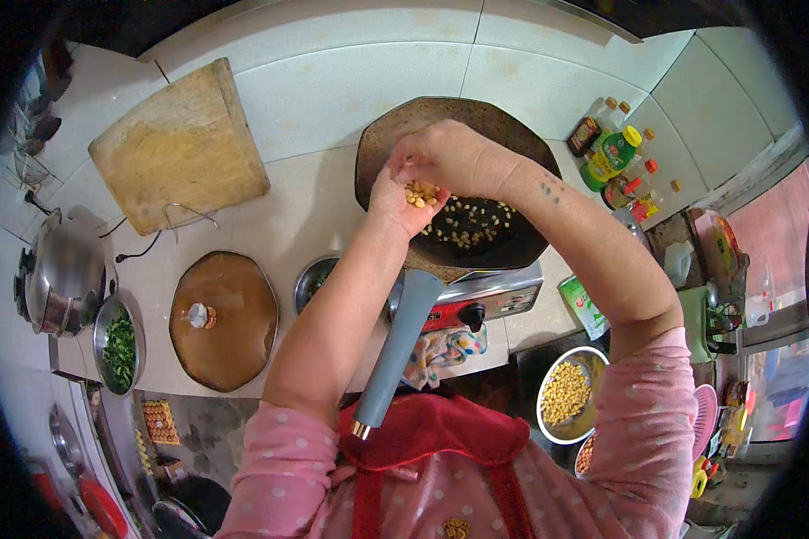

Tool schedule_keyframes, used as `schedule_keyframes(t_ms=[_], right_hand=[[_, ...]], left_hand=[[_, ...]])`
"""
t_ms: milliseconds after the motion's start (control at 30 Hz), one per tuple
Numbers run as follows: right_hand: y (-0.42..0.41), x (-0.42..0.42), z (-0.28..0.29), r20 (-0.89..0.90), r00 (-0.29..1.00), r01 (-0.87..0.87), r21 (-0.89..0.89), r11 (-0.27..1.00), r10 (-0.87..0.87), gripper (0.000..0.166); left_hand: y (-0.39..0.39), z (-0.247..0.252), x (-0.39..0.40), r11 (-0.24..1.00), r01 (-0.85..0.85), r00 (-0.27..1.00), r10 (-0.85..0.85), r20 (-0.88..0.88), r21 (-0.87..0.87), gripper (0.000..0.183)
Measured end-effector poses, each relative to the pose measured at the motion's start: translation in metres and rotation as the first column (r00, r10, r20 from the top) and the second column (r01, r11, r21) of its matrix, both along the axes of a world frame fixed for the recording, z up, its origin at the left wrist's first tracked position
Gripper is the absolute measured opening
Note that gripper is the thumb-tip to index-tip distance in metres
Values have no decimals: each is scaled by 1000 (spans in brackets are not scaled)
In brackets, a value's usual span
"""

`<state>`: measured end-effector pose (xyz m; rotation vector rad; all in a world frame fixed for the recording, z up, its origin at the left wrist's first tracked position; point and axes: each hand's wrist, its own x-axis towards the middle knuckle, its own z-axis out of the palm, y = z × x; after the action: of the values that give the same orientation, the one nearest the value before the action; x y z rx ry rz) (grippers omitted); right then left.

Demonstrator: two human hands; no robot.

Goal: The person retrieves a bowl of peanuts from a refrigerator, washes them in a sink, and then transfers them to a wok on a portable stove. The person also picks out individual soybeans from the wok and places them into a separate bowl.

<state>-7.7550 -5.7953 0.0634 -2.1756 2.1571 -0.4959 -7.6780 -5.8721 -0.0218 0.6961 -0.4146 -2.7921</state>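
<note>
My left hand (401, 202) is cupped over a dark wok (526, 236) and holds a heap of pale yellow beans or kernels (419, 194). My right hand (438, 155) touches it from above, fingers bent down over the heap; whether they pinch any is hidden. More of the same pieces (468, 226) lie scattered on the wok's bottom. The wok sits on a gas stove (522, 290), its grey handle (394, 357) pointing towards me. At the right, a metal bowl (596, 431) holds many more yellow pieces.
A glass lid (239, 337) lies left of the stove, near bowls of chopped greens (118, 350). Behind it leans a wooden chopping board (175, 148). Sauce bottles (610, 158) stand at the back right. A patterned cloth (445, 350) lies before the stove, and a green-white packet (582, 306) to its right.
</note>
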Motion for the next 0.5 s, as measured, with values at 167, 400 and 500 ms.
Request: schedule_keyframes(t_ms=[167,400,500], right_hand=[[7,-39,-2,50,962,272,-117,955,-268,21],[67,-102,-83,-174,871,471,566,677,-460,43],[71,-72,-93,-68,857,427,649,630,-511,51]], left_hand=[[-17,-15,4,995,23,997,-16,-70,100,26],[-21,-13,4,997,15,990,-3,-144,81,28],[-21,-13,8,997,-14,990,24,-141,71,28]])
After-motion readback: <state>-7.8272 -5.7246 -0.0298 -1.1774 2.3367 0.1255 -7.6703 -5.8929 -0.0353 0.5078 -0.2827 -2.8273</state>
